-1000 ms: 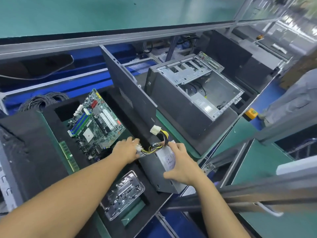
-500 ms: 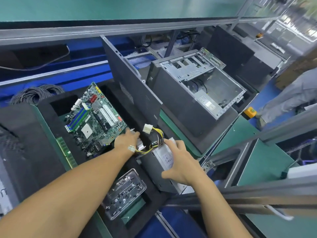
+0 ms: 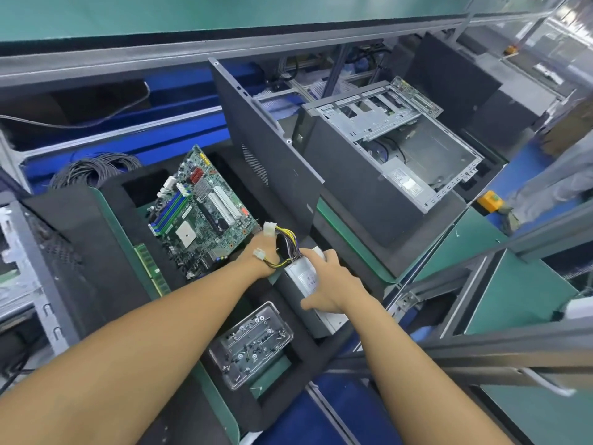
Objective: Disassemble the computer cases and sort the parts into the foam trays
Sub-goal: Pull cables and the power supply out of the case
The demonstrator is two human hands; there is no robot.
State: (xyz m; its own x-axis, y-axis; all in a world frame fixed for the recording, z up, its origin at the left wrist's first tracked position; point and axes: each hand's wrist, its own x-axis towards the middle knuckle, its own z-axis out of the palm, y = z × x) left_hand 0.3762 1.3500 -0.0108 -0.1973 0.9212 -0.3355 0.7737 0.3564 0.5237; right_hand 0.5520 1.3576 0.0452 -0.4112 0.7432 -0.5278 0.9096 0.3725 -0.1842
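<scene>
Holding the power supply [image 3: 305, 279] with my right hand [image 3: 333, 284], I curl the fingers over its top and press the thumb on its near side. It is a grey metal box with a white label. Yellow and black wires [image 3: 287, 242] with white connectors come out of its far end. The box sits in the black foam tray [image 3: 96, 252], under my palm. The wires cross my left hand [image 3: 261, 256]; its fingers are hidden, so I cannot tell its grip.

I'm looking down on an assembly-line workstation.
Grey rail [image 3: 160, 56] crosses 12 o'clock, green mat [image 3: 519, 303] at 4, blue floor [image 3: 526, 165] at 2.
</scene>
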